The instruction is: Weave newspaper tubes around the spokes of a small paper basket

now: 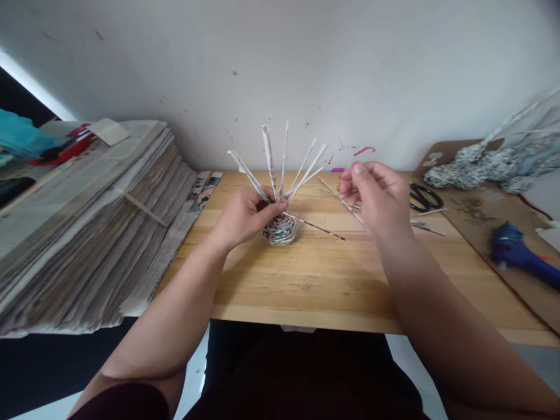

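Observation:
A small woven basket base of rolled newspaper (280, 230) rests on the wooden table (315, 280). Several thin paper tubes (284, 160) stand up from it like spokes. My left hand (245, 214) is closed round the woven base and the foot of the tubes. My right hand (375, 195) is raised to the right of it, its fingers pinched on a thin paper tube (345, 204) that runs down toward the base. Another thin tube (319, 226) sticks out sideways from the base across the table.
A tall stack of newspapers (83, 227) fills the left side. Black scissors (423, 197) lie right of my right hand. A blue glue gun (518, 252) lies on a brown board (481, 216) at the right, with woven paper pieces (485, 163) behind it. The white wall is close.

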A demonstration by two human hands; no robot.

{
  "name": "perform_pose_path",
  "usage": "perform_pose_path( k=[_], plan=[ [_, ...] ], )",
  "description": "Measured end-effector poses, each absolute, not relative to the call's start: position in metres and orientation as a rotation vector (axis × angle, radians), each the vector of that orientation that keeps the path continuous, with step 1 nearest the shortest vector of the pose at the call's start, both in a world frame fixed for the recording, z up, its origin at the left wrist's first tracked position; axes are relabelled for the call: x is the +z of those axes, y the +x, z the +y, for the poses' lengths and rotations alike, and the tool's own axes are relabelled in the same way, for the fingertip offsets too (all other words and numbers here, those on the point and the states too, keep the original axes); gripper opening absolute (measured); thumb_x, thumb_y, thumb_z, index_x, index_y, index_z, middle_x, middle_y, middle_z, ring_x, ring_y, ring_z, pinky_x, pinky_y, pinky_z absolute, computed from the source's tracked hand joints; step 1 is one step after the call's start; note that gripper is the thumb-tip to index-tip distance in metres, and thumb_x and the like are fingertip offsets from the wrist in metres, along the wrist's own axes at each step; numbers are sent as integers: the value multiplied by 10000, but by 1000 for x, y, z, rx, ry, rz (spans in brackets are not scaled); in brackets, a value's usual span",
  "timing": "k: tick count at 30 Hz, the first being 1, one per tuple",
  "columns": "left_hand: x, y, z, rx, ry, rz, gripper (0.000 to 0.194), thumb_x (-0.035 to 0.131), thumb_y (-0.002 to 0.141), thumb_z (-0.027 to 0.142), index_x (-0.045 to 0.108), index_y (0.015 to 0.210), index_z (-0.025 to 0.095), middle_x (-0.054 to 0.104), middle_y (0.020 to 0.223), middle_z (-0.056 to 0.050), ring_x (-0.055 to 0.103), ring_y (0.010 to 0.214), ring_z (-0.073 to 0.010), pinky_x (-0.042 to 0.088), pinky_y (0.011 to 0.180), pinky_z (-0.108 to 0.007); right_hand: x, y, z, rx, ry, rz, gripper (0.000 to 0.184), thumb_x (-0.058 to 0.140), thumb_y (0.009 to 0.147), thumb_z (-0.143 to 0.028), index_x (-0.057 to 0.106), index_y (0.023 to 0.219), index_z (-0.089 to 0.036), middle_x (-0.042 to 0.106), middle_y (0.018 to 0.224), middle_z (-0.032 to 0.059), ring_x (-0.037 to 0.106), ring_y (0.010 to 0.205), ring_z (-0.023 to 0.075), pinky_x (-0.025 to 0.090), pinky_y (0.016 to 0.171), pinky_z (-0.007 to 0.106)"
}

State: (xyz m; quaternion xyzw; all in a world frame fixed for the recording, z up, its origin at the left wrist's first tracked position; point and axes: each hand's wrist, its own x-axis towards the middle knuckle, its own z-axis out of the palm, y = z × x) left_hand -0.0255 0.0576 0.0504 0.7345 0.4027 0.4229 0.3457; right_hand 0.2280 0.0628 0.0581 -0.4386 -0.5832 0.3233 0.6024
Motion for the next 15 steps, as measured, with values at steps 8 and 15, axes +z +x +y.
perform_pose_path(
  k=[8,15],
  plan=[
    [44,-28,66,1151,1803,941,319,782,851,464,743,834,148,722,718,-34,618,606,-126,483,562,-232,38,211,55,1171,-929,-1930,373,912,696,-433,705,894,-193,695,772,8,625,711,149,502,637,287],
    [47,-30,66,1102,1834,842,280,804,850,424,757,824,149,746,727,-46,655,634,-143,533,626,-258,27,185,43,959,-937,-1759,256,683,937,-414,697,820,-186,662,697,-11,540,591,97,417,553,253]
  ],
)
